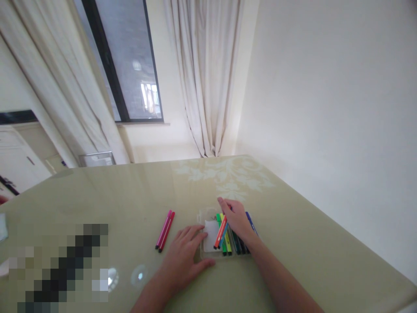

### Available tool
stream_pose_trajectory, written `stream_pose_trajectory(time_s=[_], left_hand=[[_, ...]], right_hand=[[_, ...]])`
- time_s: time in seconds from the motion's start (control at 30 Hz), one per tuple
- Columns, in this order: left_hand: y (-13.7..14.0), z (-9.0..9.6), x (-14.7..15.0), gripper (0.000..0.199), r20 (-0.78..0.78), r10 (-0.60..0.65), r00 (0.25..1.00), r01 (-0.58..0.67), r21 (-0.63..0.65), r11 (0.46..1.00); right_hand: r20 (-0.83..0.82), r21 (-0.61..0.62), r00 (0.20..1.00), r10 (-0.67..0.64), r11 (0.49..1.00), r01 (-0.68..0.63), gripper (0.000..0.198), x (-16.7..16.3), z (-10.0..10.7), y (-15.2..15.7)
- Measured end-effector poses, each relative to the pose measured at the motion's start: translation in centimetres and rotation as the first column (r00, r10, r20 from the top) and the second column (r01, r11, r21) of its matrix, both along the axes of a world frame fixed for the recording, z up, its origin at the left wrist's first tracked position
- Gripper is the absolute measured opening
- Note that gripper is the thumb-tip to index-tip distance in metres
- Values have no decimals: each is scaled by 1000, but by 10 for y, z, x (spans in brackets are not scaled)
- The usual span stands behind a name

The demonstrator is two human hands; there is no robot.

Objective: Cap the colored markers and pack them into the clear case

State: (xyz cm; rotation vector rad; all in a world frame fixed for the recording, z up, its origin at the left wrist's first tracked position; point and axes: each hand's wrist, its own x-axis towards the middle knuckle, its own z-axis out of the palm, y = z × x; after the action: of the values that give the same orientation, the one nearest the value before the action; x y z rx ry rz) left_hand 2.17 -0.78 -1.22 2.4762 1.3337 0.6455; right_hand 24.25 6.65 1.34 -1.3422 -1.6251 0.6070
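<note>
A clear plastic case (206, 213) lies open on the table with several felt-tip pens in it, among them a green pen (219, 217), a yellow pen (229, 245) and dark ones. White paper (211, 234) shows in its left part. My right hand (236, 217) is closed around an orange felt-tip pen (220, 232) and a blue felt-tip pen (223, 237), slanted above the case with black ends down. My left hand (184, 252) has its fingers apart against the case's left and near edges. Left of it, a pink pen (163, 229) and a red pen (167, 232) lie side by side.
The pale green table (124, 195) has a glossy top with a floral pattern at the far end. A white wall (332, 108) runs along its right side. Beyond stand curtains (208, 78) and a window (130, 56). The lower left is pixelated.
</note>
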Motion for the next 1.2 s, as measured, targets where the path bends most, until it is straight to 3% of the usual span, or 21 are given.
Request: stream_pose_trajectory(time_s=[0.1, 0.17, 0.3, 0.37, 0.43, 0.5, 0.57, 0.67, 0.77, 0.93, 1.1, 1.2], left_hand=[[-1, 5, 1, 75, 48, 13, 999, -16, 71, 997], [-1, 6, 1, 76, 55, 42, 998, -50, 153, 987], [4, -4, 2, 47, -64, 117, 991, -89, 333, 939], [9, -13, 1, 30, -137, 141, 980, -76, 399, 914], [14, -19, -3, 29, -166, 178, 970, -90, 433, 897], [19, -19, -11, 35, -156, 270, 950, -178, 441, 880], [23, -14, -23, 40, -159, 424, 892, -330, 413, 849], [26, -4, -42, 44, -259, 631, 731, -551, 322, 770], [26, 1, -56, 45, -345, 693, 633, -639, 273, 719], [24, 9, -58, 40, -416, 686, 597, -674, 206, 710], [18, 19, -44, 44, -384, 711, 589, -694, 211, 688], [16, 16, -40, 40, -382, 674, 633, -652, 208, 729]], right_hand=[[-77, 21, 992, -95, 995, 97, 57, -1, 4, -2], [-106, 4, 992, -70, 997, 71, 55, -12, 4, -9], [-149, -44, 978, 147, 987, -155, 47, -48, 2, -33], [-122, 0, 971, 205, 978, -207, 44, -59, 1, -41], [-151, 0, 962, 227, 973, -230, 42, -59, 2, -41], [-222, -21, 956, 194, 979, -203, 42, -47, 3, -34], [-240, -20, 967, 83, 996, -90, 46, -30, 3, -21], [-40, -29, 998, -56, 998, 55, 51, -6, 0, -5], [221, -41, 972, -76, 995, 87, 51, 1, -6, 0], [584, 27, 810, -58, 998, 52, 48, -7, -13, -3], [648, 54, 759, -67, 998, 42, 45, -9, -15, -5], [649, 53, 758, -71, 997, 48, 43, -8, -15, -5]])
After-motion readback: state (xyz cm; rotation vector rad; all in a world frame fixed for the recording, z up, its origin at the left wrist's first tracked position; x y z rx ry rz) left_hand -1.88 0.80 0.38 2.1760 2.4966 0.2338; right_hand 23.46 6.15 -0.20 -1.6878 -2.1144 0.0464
